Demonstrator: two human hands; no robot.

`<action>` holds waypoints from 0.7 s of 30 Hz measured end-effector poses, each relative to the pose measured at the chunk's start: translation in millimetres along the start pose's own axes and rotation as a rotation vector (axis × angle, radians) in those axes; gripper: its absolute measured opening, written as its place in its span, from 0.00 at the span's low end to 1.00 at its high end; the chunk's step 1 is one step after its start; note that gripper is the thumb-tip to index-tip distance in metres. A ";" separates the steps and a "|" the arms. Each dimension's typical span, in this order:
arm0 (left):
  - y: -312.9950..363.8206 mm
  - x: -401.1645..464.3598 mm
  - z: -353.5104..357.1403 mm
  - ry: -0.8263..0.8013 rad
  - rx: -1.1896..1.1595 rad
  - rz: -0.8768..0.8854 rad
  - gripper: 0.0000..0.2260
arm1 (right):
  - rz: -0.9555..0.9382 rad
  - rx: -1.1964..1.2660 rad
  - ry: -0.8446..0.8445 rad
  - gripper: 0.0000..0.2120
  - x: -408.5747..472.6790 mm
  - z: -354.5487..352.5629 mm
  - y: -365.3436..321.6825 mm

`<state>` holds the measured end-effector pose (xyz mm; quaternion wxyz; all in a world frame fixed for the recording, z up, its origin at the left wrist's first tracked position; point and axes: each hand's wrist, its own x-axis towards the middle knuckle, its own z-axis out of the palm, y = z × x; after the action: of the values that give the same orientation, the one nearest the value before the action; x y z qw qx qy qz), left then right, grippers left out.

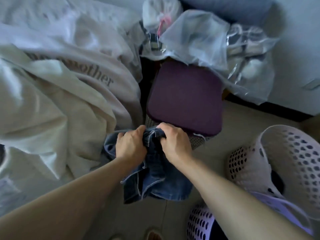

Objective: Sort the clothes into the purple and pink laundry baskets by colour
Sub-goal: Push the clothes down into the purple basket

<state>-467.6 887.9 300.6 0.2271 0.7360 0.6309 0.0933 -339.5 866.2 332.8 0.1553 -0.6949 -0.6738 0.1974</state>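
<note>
Both hands were on the jeans at once. The left hand had its fingers curled into the bunched denim at the top, and the right hand gripped the same bundle just beside it, knuckles up, so the rest of the garment hung down between the forearms above the floor. It looked to me like the pick-up step: one dark item lifted clear of the heap and not yet sent anywhere.

To the left lay a big pile of pale clothes, a light sweatshirt with grey lettering on top, still unsorted. Straight ahead sat a dark purple box lid, with crumpled clear plastic bags behind it.

The baskets were off to the person's right. The pink basket stood tipped, its perforated wall facing me, and the purple basket showed only at the bottom edge, partly behind the right forearm. I could not make out what either one held.

As I judged it, the next move called for swinging the jeans right and low, choosing whichever basket takes darks, then letting go with both hands together so the legs did not trail over the rim.
</note>
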 end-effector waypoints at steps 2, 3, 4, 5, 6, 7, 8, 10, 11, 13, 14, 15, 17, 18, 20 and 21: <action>16.0 -0.7 -36.0 0.026 -0.087 0.015 0.12 | -0.027 0.009 0.052 0.15 0.6 -30.4 -19.2; 23.7 -4.0 -52.9 0.032 -0.117 0.019 0.13 | -0.032 0.018 0.071 0.14 -0.8 -44.8 -28.2; 36.1 -6.4 -80.8 0.050 -0.134 0.035 0.14 | -0.039 0.027 0.100 0.14 -1.1 -69.3 -42.7; 42.0 -8.3 -91.1 0.039 -0.145 0.040 0.15 | -0.041 0.031 0.109 0.14 -1.2 -77.1 -48.9; 49.6 -10.0 -106.9 0.048 -0.149 0.044 0.15 | -0.039 0.033 0.118 0.14 -1.2 -90.6 -58.2; 57.5 -12.4 -125.2 0.065 -0.159 0.057 0.16 | -0.047 0.032 0.137 0.14 -2.1 -107.0 -67.9; 65.1 -14.6 -142.9 0.068 -0.164 0.070 0.16 | -0.050 0.026 0.142 0.15 -3.5 -123.4 -77.1; 76.9 -19.2 -172.5 0.074 -0.200 0.088 0.17 | -0.067 0.018 0.169 0.18 -8.7 -151.8 -92.5; 82.7 -21.4 -186.8 0.070 -0.221 0.087 0.17 | -0.082 0.014 0.191 0.19 -11.6 -164.8 -98.7; 94.1 -25.0 -213.2 0.080 -0.251 0.102 0.17 | -0.105 0.011 0.243 0.21 -18.9 -190.5 -110.8; 98.8 -25.7 -225.3 0.085 -0.265 0.116 0.17 | -0.103 0.008 0.274 0.21 -23.0 -202.4 -116.6; 104.8 -27.5 -240.0 0.098 -0.285 0.122 0.17 | -0.112 0.006 0.333 0.19 -27.1 -217.4 -124.4; 114.5 -29.1 -261.8 0.103 -0.308 0.118 0.16 | -0.111 0.011 0.453 0.16 -35.0 -237.6 -135.5; 119.3 -28.9 -272.5 0.110 -0.320 0.112 0.15 | -0.116 0.036 0.502 0.18 -37.7 -247.3 -139.7; 132.6 -32.6 -296.7 0.126 -0.347 0.098 0.13 | -0.128 0.104 0.545 0.23 -46.5 -270.7 -145.9; 136.2 -34.2 -303.5 0.128 -0.363 0.087 0.10 | -0.131 0.115 0.508 0.24 -51.7 -278.8 -148.9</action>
<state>-482.0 906.7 634.2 0.3113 0.7022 0.5843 0.2618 -335.7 835.0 651.5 0.3711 -0.6671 -0.6444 0.0445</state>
